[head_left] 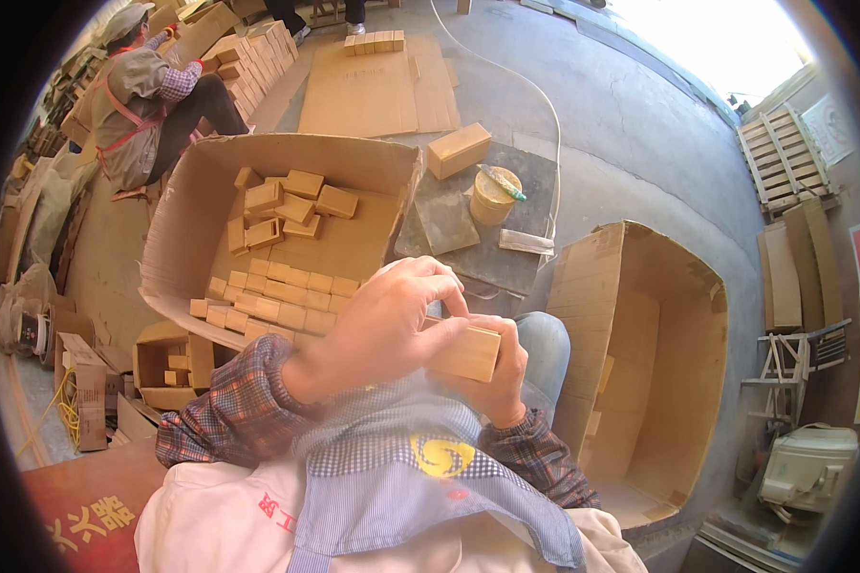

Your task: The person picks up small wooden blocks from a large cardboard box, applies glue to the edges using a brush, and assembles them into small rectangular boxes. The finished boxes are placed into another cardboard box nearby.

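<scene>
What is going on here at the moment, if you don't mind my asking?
A seated person holds a small wooden block in both hands: the right hand cups it from below and the left hand pinches its top edge. Similar blocks lie stacked in an open cardboard box ahead. Another box stands on the right, and a co-worker sits further back.

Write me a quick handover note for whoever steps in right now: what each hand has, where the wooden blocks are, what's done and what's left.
Left hand: on top of the wooden block, fingers curled over it.
Right hand: grips the same block from below.
Left carton: part-filled, neat rows of blocks in front, a loose pile behind.
Right carton: mostly empty, few pieces visible inside.
One block lies beside the glue pot on the floor slab.
</scene>
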The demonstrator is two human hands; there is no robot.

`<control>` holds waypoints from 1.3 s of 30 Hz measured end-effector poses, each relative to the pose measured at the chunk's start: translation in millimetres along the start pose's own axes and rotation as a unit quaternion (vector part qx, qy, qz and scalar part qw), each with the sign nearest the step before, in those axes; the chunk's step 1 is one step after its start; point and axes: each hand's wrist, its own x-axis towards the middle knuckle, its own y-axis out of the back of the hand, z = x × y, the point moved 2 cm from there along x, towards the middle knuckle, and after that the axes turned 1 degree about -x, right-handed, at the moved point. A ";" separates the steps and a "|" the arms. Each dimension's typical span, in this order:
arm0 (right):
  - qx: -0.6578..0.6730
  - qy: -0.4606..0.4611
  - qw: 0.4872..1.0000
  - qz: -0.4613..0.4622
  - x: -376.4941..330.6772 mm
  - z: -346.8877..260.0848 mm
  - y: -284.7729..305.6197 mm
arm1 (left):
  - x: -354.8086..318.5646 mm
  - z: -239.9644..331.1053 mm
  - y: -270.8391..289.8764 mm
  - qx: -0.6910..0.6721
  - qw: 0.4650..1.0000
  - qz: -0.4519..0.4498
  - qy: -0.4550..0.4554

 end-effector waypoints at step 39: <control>-0.489 0.006 0.872 -0.018 209.8 154.4 23.5 | -48.7 -125.7 -9.7 -0.073 0.985 0.029 0.150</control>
